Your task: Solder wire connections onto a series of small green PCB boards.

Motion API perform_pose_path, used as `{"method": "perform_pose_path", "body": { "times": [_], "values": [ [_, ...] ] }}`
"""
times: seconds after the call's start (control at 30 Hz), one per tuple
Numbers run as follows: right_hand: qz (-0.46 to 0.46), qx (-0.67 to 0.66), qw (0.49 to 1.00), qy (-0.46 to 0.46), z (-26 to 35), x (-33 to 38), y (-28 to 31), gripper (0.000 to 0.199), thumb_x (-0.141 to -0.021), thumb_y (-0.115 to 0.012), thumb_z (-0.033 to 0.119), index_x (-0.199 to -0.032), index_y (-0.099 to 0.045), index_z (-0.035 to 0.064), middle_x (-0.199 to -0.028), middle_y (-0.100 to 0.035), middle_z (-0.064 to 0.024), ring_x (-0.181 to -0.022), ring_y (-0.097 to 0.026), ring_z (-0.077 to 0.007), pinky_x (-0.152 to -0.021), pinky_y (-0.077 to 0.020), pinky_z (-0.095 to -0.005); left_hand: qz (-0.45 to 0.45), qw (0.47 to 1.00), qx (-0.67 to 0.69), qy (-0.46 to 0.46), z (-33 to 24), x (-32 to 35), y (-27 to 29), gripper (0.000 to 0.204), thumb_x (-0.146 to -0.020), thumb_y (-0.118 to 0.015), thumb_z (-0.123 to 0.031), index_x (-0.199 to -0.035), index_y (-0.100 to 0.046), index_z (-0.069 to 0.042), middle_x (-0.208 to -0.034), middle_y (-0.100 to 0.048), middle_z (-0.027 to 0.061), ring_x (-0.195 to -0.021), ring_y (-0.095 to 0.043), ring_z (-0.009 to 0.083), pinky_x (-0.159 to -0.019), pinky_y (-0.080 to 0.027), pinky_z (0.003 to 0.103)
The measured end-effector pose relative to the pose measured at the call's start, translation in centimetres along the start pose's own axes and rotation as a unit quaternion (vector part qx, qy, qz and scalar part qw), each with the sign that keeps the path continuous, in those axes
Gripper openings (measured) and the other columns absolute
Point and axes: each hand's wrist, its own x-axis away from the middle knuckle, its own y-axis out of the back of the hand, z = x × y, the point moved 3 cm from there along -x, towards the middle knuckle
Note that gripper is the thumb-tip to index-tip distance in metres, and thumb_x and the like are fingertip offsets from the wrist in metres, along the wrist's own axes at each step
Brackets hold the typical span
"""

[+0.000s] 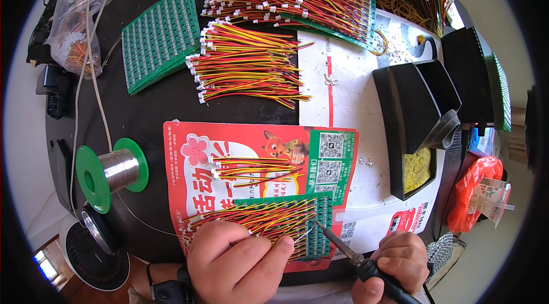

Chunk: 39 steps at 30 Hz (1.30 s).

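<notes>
My left hand (240, 264) rests over the lower left of a green circuit board panel (324, 241), its thumb and fingers pinched on thin solder wire. The solder's free end points at the board beside the iron's tip. Red, yellow and black connector wires (269, 218) lie across the panel in a row, partly hidden under that hand. In my right hand (403, 258), the fingers wrap round a soldering iron (366, 267) with a black handle. Its tip reaches the wire ends on the board; whether it touches them I cannot tell.
A green solder spool (94, 181) stands at the left. Loose connector wires (260, 170) lie on the red printed sheet (189, 190), with a larger bundle (249, 64) beyond. Stacked green panels (160, 41) sit far left. A black iron stand (394, 127) with yellow sponge (417, 170) is at right.
</notes>
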Motion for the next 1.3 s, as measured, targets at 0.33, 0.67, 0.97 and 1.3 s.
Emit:
{"method": "perform_pose_path", "body": {
  "times": [0.33, 0.67, 0.97, 1.3],
  "values": [
    [0.022, -0.119, 0.989, 0.089, 0.0, -1.4, 0.1, 0.027, -0.086, -0.07, 0.016, -0.083, -0.057, -0.0077, -0.057, -0.052, -0.0117, -0.045, -0.049, -0.0215, -0.041, -0.0411, -0.0337, -0.012, 0.999, 0.038, -0.012, -0.1, -0.7, 0.2, 0.015, -0.076, -0.076, 0.0, -0.09, -0.073, 0.0, -0.078, -0.061, 0.0057, -0.069, -0.057, 0.024, -0.06, -0.044, 0.034],
    [0.031, -0.123, 0.988, 0.084, 0.2, -1.5, 0.0, 0.027, -0.085, -0.071, 0.016, -0.084, -0.057, -0.0076, -0.058, -0.053, -0.0119, -0.045, -0.05, -0.0217, -0.041, -0.0414, -0.034, 0.006, 1.0, -0.002, -0.002, -0.1, 0.0, 0.1, 0.028, -0.062, -0.081, -0.001, -0.089, -0.077, -0.007, -0.075, -0.06, -0.001, -0.067, -0.051, 0.0215, -0.059, -0.044, 0.033],
    [0.054, -0.13, 0.987, 0.079, 0.3, -1.8, 0.2, 0.026, -0.084, -0.071, 0.014, -0.085, -0.058, -0.0078, -0.059, -0.053, -0.0114, -0.046, -0.05, -0.0222, -0.044, -0.043, -0.0343, 0.012, 1.0, -0.001, 0.002, -0.3, -0.1, 0.2, 0.029, -0.061, -0.081, 0.0, -0.089, -0.077, -0.007, -0.075, -0.06, -0.001, -0.068, -0.051, 0.0217, -0.059, -0.044, 0.033],
    [0.045, -0.125, 0.988, 0.083, 0.2, -1.7, 0.1, 0.025, -0.084, -0.07, 0.014, -0.086, -0.058, -0.0082, -0.059, -0.053, -0.0117, -0.045, -0.05, -0.022, -0.042, -0.0419, -0.0343, -0.003, 1.0, 0.003, 0.007, -0.2, -0.1, 0.1, 0.03, -0.06, -0.081, 0.0, -0.088, -0.077, -0.008, -0.074, -0.059, -0.0022, -0.066, -0.05, 0.0203, -0.057, -0.043, 0.031]
  ]
}}
